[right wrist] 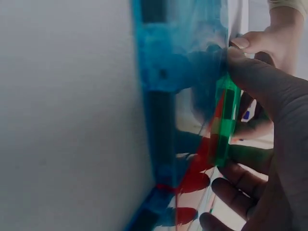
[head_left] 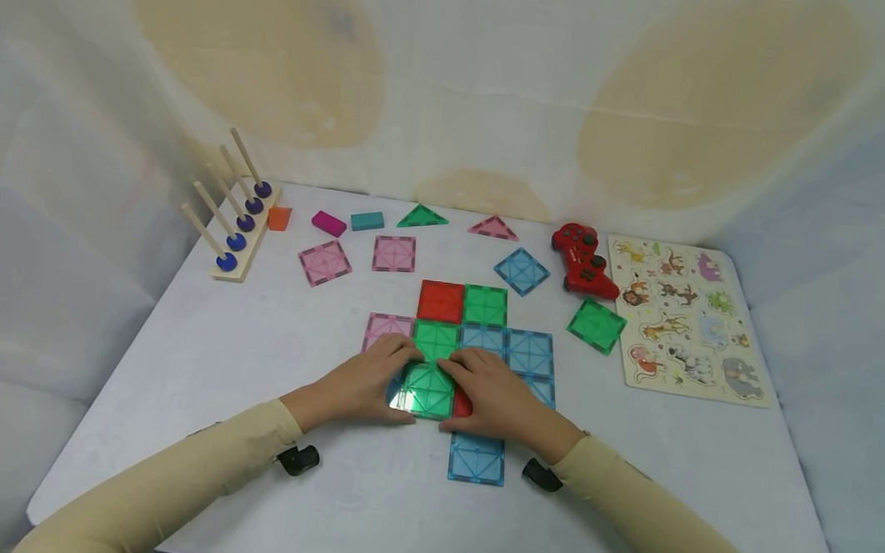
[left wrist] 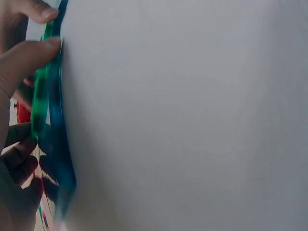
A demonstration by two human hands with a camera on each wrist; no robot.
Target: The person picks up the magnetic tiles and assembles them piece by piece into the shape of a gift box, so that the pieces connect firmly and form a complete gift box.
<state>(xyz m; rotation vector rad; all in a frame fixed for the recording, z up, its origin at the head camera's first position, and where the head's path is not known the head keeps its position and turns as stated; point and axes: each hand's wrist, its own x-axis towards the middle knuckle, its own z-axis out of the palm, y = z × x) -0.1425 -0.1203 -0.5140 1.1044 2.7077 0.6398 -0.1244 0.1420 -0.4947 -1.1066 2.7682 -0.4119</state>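
Between the two hands is a translucent green square magnetic tile (head_left: 429,390). My left hand (head_left: 368,381) grips its left side, with the thumb at the near corner and the fingers at the far one. My right hand (head_left: 492,396) holds the opposite side the same way. In the right wrist view the green tile (right wrist: 224,125) stands off a blue tile (right wrist: 163,120) lying on the table. A red tile (head_left: 462,403) shows under the right hand. Around them lies a patchwork of flat tiles: a green one (head_left: 436,340), a pink one (head_left: 387,328) and blue ones (head_left: 531,353).
At the back left stands a wooden peg rack (head_left: 236,257). Loose pink tiles (head_left: 394,254), triangles (head_left: 423,217) and small blocks (head_left: 328,223) lie along the back. To the right are a red game controller (head_left: 584,263) and an animal puzzle board (head_left: 691,323).
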